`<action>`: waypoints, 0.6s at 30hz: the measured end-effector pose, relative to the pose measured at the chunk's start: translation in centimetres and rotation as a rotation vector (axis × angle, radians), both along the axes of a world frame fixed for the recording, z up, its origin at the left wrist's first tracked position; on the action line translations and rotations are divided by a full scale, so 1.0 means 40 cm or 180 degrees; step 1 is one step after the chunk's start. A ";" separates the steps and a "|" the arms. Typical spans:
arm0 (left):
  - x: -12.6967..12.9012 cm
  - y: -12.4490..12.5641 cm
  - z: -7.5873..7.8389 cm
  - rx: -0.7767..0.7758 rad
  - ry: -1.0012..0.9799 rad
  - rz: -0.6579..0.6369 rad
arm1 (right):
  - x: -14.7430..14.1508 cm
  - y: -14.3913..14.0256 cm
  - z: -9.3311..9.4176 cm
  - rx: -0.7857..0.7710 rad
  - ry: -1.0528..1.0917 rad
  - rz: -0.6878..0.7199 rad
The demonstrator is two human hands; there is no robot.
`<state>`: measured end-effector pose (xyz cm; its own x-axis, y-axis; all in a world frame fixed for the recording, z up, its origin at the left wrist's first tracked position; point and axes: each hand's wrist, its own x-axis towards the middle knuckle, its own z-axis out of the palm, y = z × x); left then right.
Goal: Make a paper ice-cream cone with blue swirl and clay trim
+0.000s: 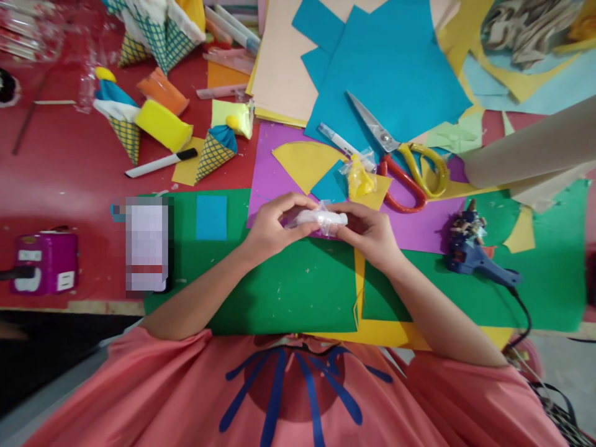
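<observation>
Between my two hands is a small clear plastic packet of white soft material (317, 217), perhaps modelling clay. My left hand (279, 222) is closed on the packet's left end, thumb below and fingers above. Its right end is pinched in my right hand (367, 231). Just beyond my hands lie a clear packet of yellow clay (361, 177), a yellow paper sector (305, 162) and a small blue paper piece (331, 183). Open-bladed scissors (385, 141) with red and yellow handles rest at the right, near a white marker (339, 138).
A blue glue gun (470, 251) lies on the green sheet (288, 285) at right, its cord trailing off the edge. Small paper cones (216, 152), a yellow clay block (164, 126) and a black-capped marker (161, 162) sit at left. A large paper roll (535, 146) juts in from the right.
</observation>
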<state>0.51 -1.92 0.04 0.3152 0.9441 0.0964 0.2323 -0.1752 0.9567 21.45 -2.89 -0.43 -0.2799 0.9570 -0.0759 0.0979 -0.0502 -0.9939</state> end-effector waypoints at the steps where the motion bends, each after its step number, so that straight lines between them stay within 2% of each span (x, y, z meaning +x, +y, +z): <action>1: 0.002 -0.001 -0.002 0.0129 0.0086 0.0008 | -0.002 0.000 0.002 -0.0088 0.0058 0.0081; 5: 0.006 -0.001 -0.001 0.0564 0.0383 -0.0059 | -0.007 -0.001 0.015 -0.0178 -0.0009 0.0157; 10: 0.012 -0.005 -0.004 0.0866 0.0423 -0.0098 | -0.014 -0.004 0.015 0.0160 -0.0339 0.0127; 13: 0.015 -0.007 -0.008 0.0738 0.0323 -0.0080 | -0.012 -0.005 0.009 0.0408 -0.0527 0.0169; 18: 0.014 -0.002 -0.002 0.0130 0.0155 -0.0107 | -0.006 -0.002 0.010 0.0583 -0.0576 0.0198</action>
<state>1.08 -2.02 -0.04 0.3518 0.9286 0.1183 0.2719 -0.2224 0.9363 21.20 -2.96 -0.03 -0.3361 0.9409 0.0427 0.2723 0.1405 -0.9519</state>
